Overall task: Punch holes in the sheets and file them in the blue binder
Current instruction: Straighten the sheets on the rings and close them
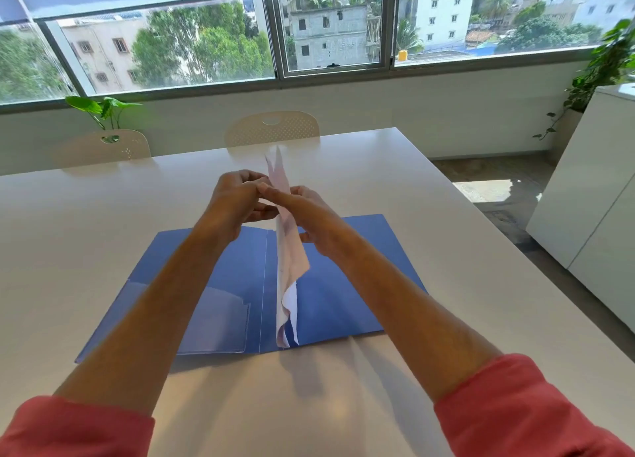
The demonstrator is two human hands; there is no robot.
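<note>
The blue binder (343,295) lies open flat on the white table (103,223), with a clear pocket on its left inner cover. Several white sheets (288,260) stand upright on edge along the binder's spine, their near lower corners curling. My left hand (237,199) pinches the sheets from the left near their top. My right hand (305,216) grips them from the right, its fingers reaching across toward the left hand. No hole punch is in view.
Two cream chairs (273,132) stand at the table's far side below the windows. A white cabinet (591,195) stands to the right, with plants (604,65) in the corner. The table's right edge runs close beside the binder.
</note>
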